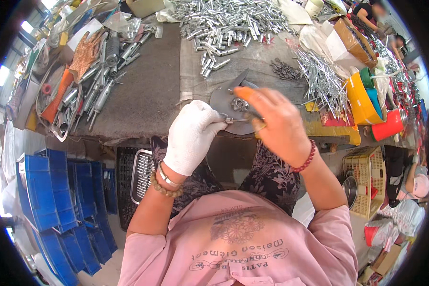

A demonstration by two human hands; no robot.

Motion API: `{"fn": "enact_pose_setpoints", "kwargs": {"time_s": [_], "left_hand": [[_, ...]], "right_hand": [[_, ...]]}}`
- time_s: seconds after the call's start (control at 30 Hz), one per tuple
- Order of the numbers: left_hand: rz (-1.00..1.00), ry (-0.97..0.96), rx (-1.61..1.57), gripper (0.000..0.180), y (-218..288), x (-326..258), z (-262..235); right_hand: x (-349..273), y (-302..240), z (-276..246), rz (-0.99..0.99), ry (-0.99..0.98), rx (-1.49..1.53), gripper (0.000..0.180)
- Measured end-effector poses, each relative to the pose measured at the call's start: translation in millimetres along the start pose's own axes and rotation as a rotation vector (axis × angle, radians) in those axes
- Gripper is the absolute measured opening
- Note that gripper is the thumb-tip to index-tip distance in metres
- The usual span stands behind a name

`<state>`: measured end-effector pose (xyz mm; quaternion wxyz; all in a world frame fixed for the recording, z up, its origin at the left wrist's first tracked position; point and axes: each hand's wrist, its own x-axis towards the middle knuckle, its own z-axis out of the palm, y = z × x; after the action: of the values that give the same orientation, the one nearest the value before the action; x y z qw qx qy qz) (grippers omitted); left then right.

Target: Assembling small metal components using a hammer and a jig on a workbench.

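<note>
My left hand (pixel 193 138), in a white glove, is closed on a thin metal rod (pixel 234 121) that points to the right. My bare right hand (pixel 283 126) is at the rod's far end, its fingers curled and blurred by motion; orange covers one finger. Whether it grips the rod I cannot make out. Just beyond both hands lies a round grey dish (pixel 219 100) at the table's front edge, partly hidden by the right hand. A small cluster of metal parts (pixel 239 104) sits on it.
A large heap of metal cylinders (pixel 233 21) covers the back of the table. Thin metal pins (pixel 321 78) and dark small parts (pixel 286 70) lie to the right, near a yellow container (pixel 364 99). Tools and an orange glove (pixel 86 52) fill the left. Blue bins (pixel 47 190) stand lower left.
</note>
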<state>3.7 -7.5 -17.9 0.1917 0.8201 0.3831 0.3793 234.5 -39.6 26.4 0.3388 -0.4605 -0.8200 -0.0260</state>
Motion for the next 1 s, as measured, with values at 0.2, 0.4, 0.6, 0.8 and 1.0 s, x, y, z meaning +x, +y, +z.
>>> {"fn": "enact_pose_setpoints", "kwargs": {"time_s": [0.2, 0.4, 0.6, 0.8, 1.0], "left_hand": [[-0.04, -0.036, -0.06, 0.015, 6.4, 2.9, -5.0], [-0.047, -0.049, -0.043, 0.016, 7.8, 5.8, -5.4], [0.006, -0.043, -0.078, 0.016, 4.3, 6.1, -4.9], [-0.016, -0.052, -0.08, 0.016, 4.1, 7.0, -5.8], [-0.026, -0.072, -0.106, 0.016, -0.3, 5.2, -6.3]], "right_hand": [[-17.6, 25.2, -13.6, 0.229, -0.157, -0.243, 0.056], [-31.1, 2.7, -31.3, 0.364, -0.045, 0.027, 0.064], [-50.2, -12.2, -31.9, 0.09, -0.055, -0.015, 0.065], [-47.6, -12.6, -35.1, 0.061, 0.115, -0.055, 0.064], [-42.0, 1.6, -22.7, 0.21, 0.065, 0.084, 0.057]]}}
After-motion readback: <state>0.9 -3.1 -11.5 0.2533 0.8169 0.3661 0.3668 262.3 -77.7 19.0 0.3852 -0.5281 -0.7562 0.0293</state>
